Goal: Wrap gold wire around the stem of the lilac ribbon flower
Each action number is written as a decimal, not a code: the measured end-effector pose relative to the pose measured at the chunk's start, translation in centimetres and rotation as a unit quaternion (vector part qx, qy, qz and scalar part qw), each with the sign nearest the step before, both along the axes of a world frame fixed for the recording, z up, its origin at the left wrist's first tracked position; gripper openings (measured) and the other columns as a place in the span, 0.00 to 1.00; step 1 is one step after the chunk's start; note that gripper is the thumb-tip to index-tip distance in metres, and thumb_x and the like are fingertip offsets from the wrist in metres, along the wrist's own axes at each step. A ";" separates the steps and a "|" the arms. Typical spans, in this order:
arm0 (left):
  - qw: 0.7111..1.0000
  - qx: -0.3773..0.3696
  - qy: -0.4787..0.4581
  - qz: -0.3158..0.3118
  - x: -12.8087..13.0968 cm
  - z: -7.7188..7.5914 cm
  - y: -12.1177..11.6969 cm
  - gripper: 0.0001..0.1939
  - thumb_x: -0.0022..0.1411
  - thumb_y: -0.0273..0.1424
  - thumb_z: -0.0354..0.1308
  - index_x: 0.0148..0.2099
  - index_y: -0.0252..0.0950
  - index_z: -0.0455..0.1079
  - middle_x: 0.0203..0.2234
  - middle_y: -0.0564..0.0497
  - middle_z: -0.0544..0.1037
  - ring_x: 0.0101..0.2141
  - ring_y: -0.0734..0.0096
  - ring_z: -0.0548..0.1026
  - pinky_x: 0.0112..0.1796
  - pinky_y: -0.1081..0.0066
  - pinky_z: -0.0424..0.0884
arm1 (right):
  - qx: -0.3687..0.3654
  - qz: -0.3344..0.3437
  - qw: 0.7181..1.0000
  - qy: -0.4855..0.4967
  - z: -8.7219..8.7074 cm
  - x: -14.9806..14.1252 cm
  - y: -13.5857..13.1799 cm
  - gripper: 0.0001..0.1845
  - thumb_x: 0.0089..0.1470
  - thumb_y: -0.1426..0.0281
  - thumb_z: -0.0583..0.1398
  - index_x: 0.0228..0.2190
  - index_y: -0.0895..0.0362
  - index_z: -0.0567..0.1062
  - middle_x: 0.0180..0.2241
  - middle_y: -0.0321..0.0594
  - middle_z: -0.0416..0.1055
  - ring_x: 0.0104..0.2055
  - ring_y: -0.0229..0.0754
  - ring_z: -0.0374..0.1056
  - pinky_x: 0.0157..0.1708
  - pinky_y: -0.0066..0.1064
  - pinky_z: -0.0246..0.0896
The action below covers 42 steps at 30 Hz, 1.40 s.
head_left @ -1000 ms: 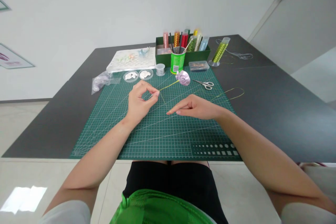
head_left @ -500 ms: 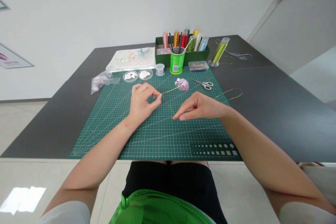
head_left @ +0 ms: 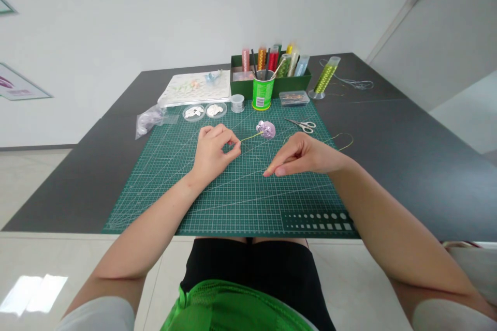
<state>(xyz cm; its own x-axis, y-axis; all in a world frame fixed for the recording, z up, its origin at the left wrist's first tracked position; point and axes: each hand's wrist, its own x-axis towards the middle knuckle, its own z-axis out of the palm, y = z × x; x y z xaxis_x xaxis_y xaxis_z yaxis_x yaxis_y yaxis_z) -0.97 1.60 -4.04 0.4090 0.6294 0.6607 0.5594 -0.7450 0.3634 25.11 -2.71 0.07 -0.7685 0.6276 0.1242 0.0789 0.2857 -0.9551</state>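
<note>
My left hand (head_left: 218, 151) pinches the thin yellow-green stem (head_left: 251, 137) of a pale purple flower (head_left: 267, 129) between thumb and forefinger. The flower head points right, over the cutting mat. To the right and a little nearer, my right hand (head_left: 301, 155) has thumb and fingers pressed together, pointing down-left. A yellow-green thread (head_left: 347, 135) loops out behind that hand onto the table; it seems to run to the pinched fingertips, where the strand is too fine to follow. Scissors (head_left: 305, 125) with white handles lie just beyond the right hand.
A green cutting mat (head_left: 233, 201) covers the table's middle. Behind stand a green can (head_left: 263, 92) of tools, a dark green box (head_left: 298, 83) of thread spools, a lime spool (head_left: 326, 77), a clear case (head_left: 294, 98), two dishes of white pieces (head_left: 194, 112) and a white board (head_left: 174, 94).
My right hand has shifted slightly right, and the thread loop beside it has drawn in. The flower head has moved a little left and down, while my left hand keeps its pinch.
</note>
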 end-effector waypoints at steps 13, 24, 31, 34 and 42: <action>0.975 -0.124 0.039 -0.180 1.4 0.9 -2.7 0.08 0.64 0.27 0.62 0.30 0.40 0.74 0.28 0.56 0.78 0.35 0.67 0.76 0.46 0.62 0.64 | -0.031 -0.229 0.957 0.173 -0.1 0.0 0.1 0.17 0.53 0.56 0.73 0.37 0.56 0.89 0.13 0.25 0.49 0.18 0.30 0.39 0.19 0.30 0.34; 0.945 -0.172 -0.025 -0.276 1.4 1.5 -3.2 0.09 0.64 0.29 0.65 0.30 0.40 0.73 0.25 0.55 0.77 0.32 0.68 0.76 0.43 0.62 0.70 | -0.008 -0.239 0.958 0.156 -1.8 0.3 1.4 0.15 0.61 0.60 0.68 0.45 0.55 0.87 0.16 0.25 0.48 0.19 0.31 0.39 0.20 0.29 0.32; 0.939 -0.172 -0.057 -0.291 1.3 1.8 -3.4 0.09 0.64 0.29 0.65 0.30 0.41 0.74 0.24 0.54 0.77 0.33 0.66 0.78 0.42 0.61 0.74 | 0.012 -0.231 0.972 0.049 -2.2 -0.1 1.6 0.19 0.61 0.62 0.68 0.52 0.55 0.84 0.15 0.22 0.45 0.20 0.31 0.35 0.21 0.30 0.29; 0.937 -0.161 -0.079 -0.300 1.3 2.1 -3.5 0.10 0.64 0.26 0.66 0.30 0.40 0.72 0.24 0.55 0.77 0.34 0.67 0.78 0.43 0.61 0.74 | 0.015 -0.212 0.977 0.015 -2.6 -0.2 1.9 0.21 0.62 0.63 0.68 0.54 0.58 0.83 0.15 0.21 0.46 0.20 0.31 0.36 0.21 0.30 0.30; 0.951 -0.119 -0.147 -0.246 1.1 1.9 -3.2 0.08 0.64 0.26 0.65 0.32 0.41 0.74 0.25 0.55 0.75 0.36 0.67 0.77 0.42 0.62 0.76 | -0.016 -0.156 0.987 -0.041 -5.0 -0.8 2.8 0.26 0.60 0.56 0.68 0.53 0.60 0.83 0.15 0.21 0.48 0.19 0.30 0.40 0.21 0.27 0.36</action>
<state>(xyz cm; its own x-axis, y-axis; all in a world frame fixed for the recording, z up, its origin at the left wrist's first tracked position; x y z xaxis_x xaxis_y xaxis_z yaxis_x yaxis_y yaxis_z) 0.14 -1.63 -2.09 0.5119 0.5561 0.6548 0.0129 -0.7671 0.6414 24.27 0.11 -4.98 -0.5448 0.8374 0.0456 0.2357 0.2051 -0.9499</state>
